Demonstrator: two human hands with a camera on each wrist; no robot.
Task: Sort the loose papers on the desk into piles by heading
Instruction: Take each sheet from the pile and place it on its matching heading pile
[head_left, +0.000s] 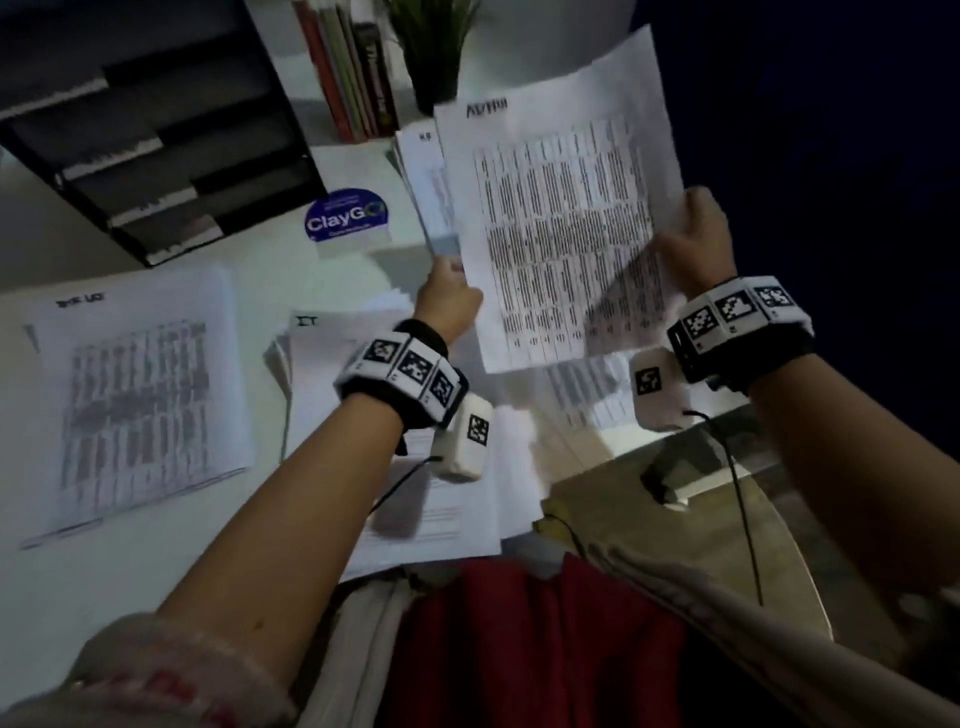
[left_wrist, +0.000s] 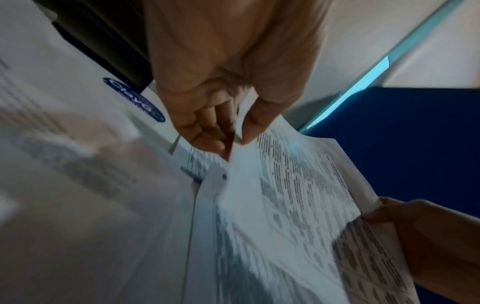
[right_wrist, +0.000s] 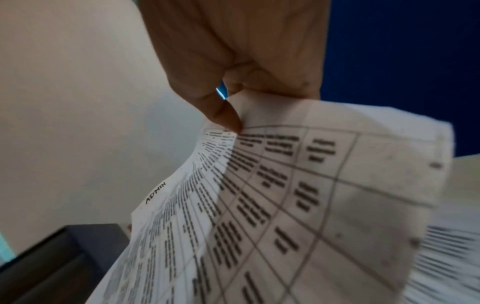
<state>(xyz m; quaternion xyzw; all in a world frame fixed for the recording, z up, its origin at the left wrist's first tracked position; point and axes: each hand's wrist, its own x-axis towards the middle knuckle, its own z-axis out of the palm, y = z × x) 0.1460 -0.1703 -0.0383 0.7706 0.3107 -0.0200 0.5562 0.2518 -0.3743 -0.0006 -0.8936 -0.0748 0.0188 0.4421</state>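
Note:
My right hand (head_left: 675, 241) pinches the right edge of a table-printed sheet headed ADMIN (head_left: 561, 223), held up over the desk. The right wrist view shows my thumb (right_wrist: 228, 117) pressed on that ADMIN sheet (right_wrist: 285, 195). My left hand (head_left: 449, 291) pinches the bottom of a thin bundle of sheets (head_left: 428, 187) just behind and left of it; in the left wrist view, thumb and fingers (left_wrist: 207, 139) close on paper edges. A pile (head_left: 140, 395) lies at the left of the desk. A pile headed IT (head_left: 322, 364) lies in the middle, under my left forearm.
A black stacked letter tray (head_left: 156, 130) stands at the back left, with books (head_left: 348, 67) and a potted plant (head_left: 431, 52) behind. A blue ClayGo sticker (head_left: 345, 215) marks the desk. More printed sheets (head_left: 587, 389) lie near the desk's right edge (head_left: 691, 441).

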